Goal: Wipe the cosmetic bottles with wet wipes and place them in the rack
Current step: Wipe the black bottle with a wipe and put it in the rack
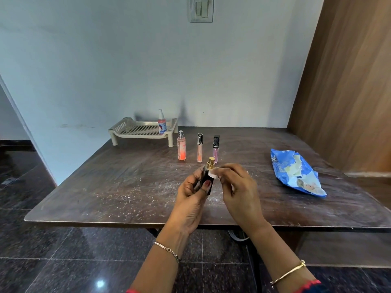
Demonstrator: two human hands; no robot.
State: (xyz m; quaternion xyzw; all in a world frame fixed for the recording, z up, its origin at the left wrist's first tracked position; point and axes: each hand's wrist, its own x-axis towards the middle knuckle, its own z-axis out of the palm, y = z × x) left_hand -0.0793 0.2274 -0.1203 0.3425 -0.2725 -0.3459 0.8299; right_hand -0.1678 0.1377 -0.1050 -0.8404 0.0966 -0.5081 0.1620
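Bench: spray bottle in rack, three bottles waiting; left hand clamps black bottle, right hand fingers pinch wipe.

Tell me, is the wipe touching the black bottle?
Touching. The head view shows the wipe pressed against the black bottle just under its gold cap, pinched by the right hand.

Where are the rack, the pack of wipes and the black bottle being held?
rack (138, 130), head view, bare perforated floor.
pack of wipes (296, 172), head view, middle of blue wrapper.
black bottle (204, 175), head view, dark body below gold cap.
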